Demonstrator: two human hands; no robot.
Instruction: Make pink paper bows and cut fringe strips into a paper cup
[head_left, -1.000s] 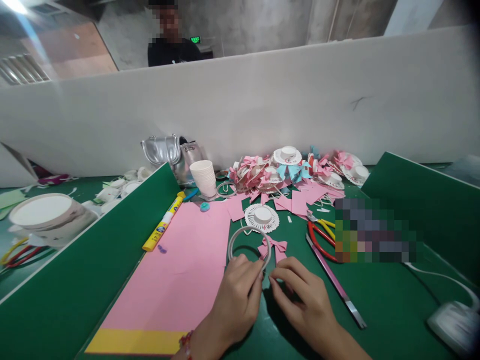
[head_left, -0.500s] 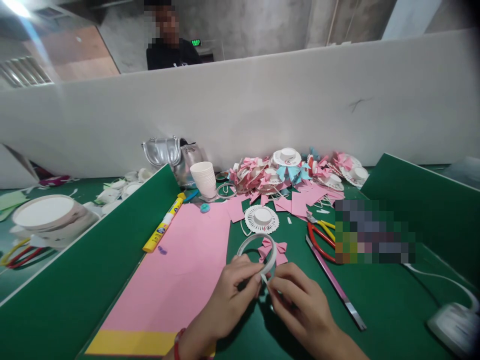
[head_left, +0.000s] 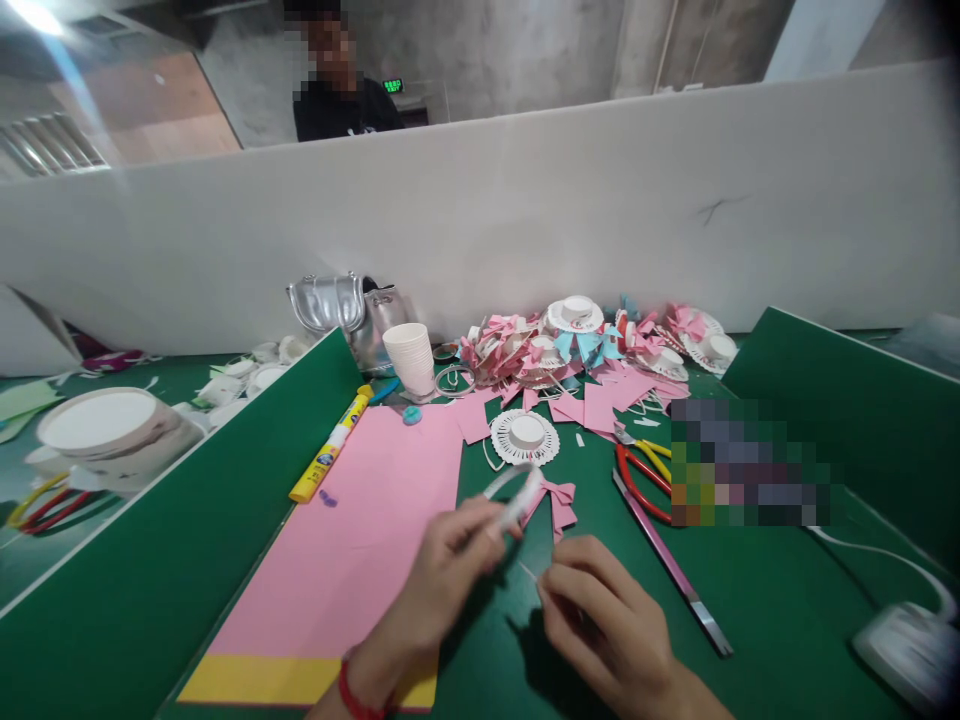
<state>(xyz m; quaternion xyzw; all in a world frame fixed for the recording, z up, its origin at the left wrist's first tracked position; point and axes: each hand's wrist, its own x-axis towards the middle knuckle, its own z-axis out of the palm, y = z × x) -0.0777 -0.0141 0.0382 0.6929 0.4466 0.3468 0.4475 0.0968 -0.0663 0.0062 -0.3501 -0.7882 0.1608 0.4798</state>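
Note:
My left hand (head_left: 457, 560) is closed round a roll of white tape (head_left: 517, 500), which is tilted and blurred by motion. Just to the right, my right hand (head_left: 600, 610) pinches a thin white strip of tape (head_left: 529, 572), apart from the roll. Behind the roll a pink paper bow (head_left: 562, 508) lies on the green table, partly hidden. Farther back sits a small white paper hat (head_left: 525, 436) with a slitted brim. Pink paper sheets (head_left: 352, 570) lie beneath and left of my left hand.
Pliers (head_left: 645, 480) with red and yellow handles and a pink-handled cutter (head_left: 671, 565) lie at right. A yellow glue stick (head_left: 330, 445) rests by the left green divider (head_left: 225, 470). Stacked paper cups (head_left: 410, 360) and a heap of decorated hats (head_left: 517, 350) stand behind.
My hands have moved apart: the left one with the tape roll shifted left, and the roll tilted. The strip in my right hand is now separate from the roll.

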